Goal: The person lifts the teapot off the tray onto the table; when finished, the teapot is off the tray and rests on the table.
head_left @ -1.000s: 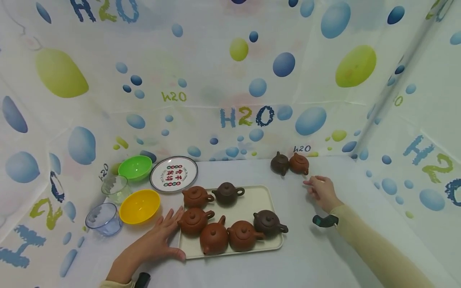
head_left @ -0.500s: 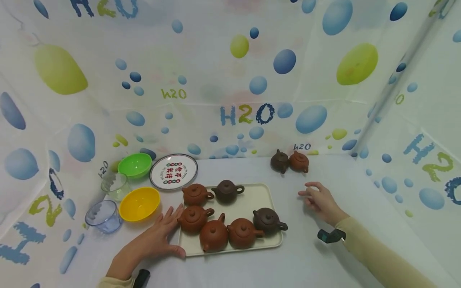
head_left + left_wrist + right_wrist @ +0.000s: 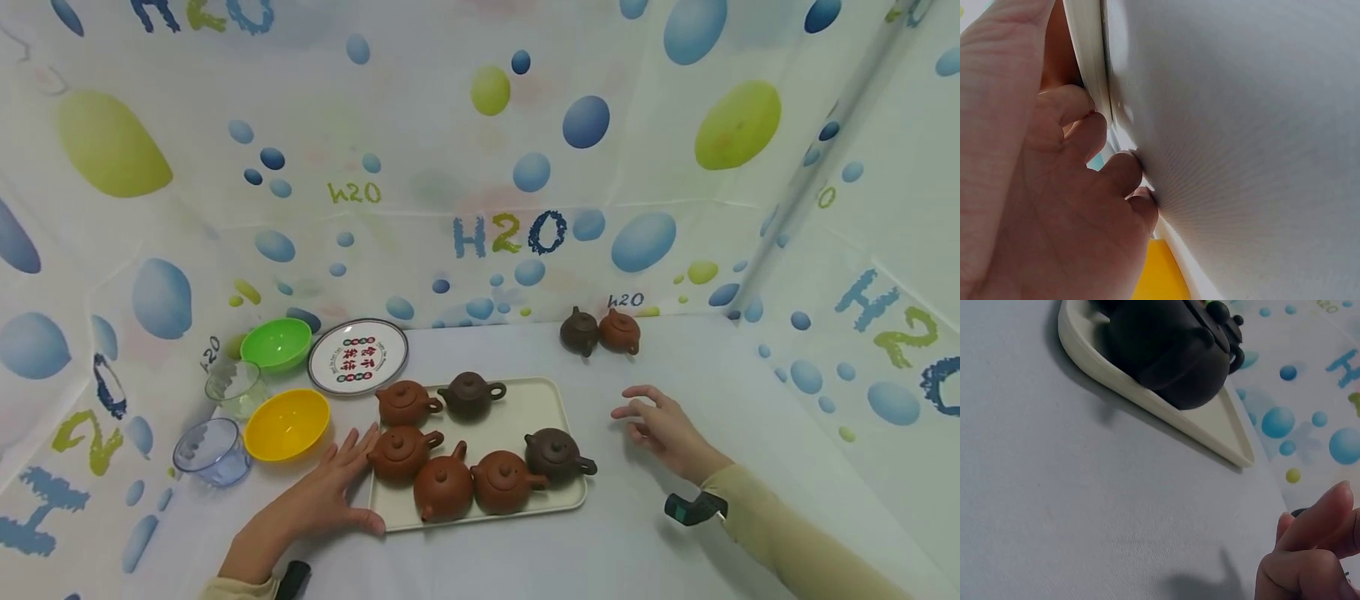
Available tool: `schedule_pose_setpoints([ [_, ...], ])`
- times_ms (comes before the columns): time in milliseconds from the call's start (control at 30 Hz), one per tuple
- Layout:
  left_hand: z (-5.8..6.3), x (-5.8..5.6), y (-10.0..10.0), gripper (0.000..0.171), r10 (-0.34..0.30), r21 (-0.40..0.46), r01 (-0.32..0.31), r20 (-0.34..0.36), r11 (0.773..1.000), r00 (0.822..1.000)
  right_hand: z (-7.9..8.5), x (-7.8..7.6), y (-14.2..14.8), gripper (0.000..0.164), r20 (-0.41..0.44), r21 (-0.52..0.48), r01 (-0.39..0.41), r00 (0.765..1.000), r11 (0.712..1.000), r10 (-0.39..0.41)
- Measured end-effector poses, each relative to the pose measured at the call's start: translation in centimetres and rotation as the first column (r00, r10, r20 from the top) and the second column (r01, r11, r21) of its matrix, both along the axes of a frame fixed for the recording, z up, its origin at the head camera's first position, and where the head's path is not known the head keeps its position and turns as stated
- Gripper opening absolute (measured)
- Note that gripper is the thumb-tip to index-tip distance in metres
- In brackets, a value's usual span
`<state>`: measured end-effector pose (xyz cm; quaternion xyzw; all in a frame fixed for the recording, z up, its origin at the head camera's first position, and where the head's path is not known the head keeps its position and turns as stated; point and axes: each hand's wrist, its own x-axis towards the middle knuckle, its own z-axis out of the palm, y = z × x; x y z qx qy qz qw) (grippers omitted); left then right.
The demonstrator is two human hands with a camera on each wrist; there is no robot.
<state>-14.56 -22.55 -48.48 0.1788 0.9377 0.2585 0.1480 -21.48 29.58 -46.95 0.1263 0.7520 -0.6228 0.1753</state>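
Note:
In the head view a cream tray carries several reddish-brown clay teapots along its left and front. Two dark teapots are also on it, one at the back and one at the right front. My left hand rests spread against the tray's left edge. Its fingertips touch the rim and the tablecloth in the left wrist view. My right hand hovers right of the tray, holding nothing, its fingers loosely bent. In the right wrist view the dark teapot on the tray's corner is near it.
A dark teapot and a reddish-brown teapot stand side by side by the back wall. At the left are a white plate, a green bowl, a yellow bowl and two glass bowls.
My right hand has drawn back from the two teapots by the wall, towards me, and its fingers have loosened. The left hand and the teapots have stayed put.

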Motion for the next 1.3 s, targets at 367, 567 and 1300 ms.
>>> schedule_pose_setpoints([
  [367, 0.0, 0.1, 0.0, 0.135, 0.018, -0.003, -0.018, 0.014, 1.000, 1.000, 0.0, 1.5, -1.0, 0.044, 0.018, 0.002, -0.050, 0.999, 0.999, 0.049],
  [567, 0.1, 0.0, 0.0, 0.135, 0.015, 0.002, -0.015, 0.011, 1.000, 1.000, 0.0, 2.4, -1.8, 0.039, 0.023, 0.012, -0.133, 0.991, 0.991, 0.133],
  [1300, 0.0, 0.0, 0.1, 0.134, 0.016, 0.002, -0.016, 0.027, 1.000, 1.000, -1.6, 4.0, -3.4, 0.049, 0.025, -0.099, -0.583, 0.808, 0.806, 0.588],
])
